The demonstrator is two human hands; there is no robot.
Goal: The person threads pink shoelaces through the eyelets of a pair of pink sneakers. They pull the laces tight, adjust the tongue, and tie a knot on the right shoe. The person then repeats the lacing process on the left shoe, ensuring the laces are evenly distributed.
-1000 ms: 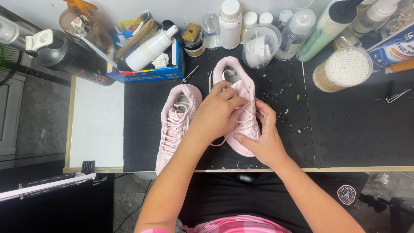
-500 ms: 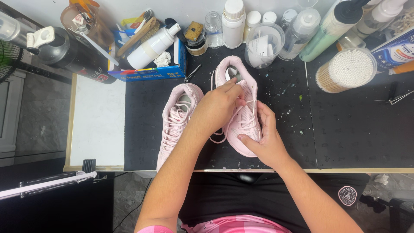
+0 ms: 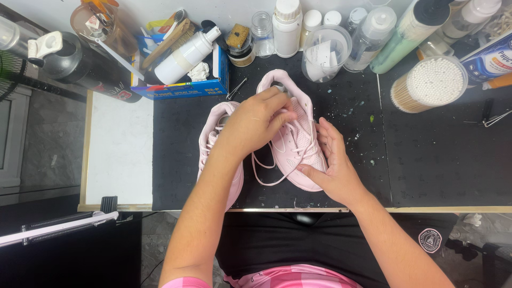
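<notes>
We steady the pink shoe [image 3: 294, 140] on the black mat [image 3: 437, 154] with our right hand [image 3: 333, 166], fingers pressed flat along its side, while our left hand [image 3: 256, 120] pinches its lace [image 3: 265, 177] above the tongue.

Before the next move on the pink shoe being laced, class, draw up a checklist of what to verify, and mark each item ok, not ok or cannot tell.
1. Right hand steadies the pink shoe at its side: ok.
2. Left hand has fingers on the lace near the tongue: ok.
3. Lace free of tangles: cannot tell; a slack loop hangs over the black mat, and the fingers hide the upper part.
4. Second pink shoe clear of the work: not ok; it lies under the left forearm.
5. Cotton swab tub and clear cup apart from the shoe: ok.
</notes>
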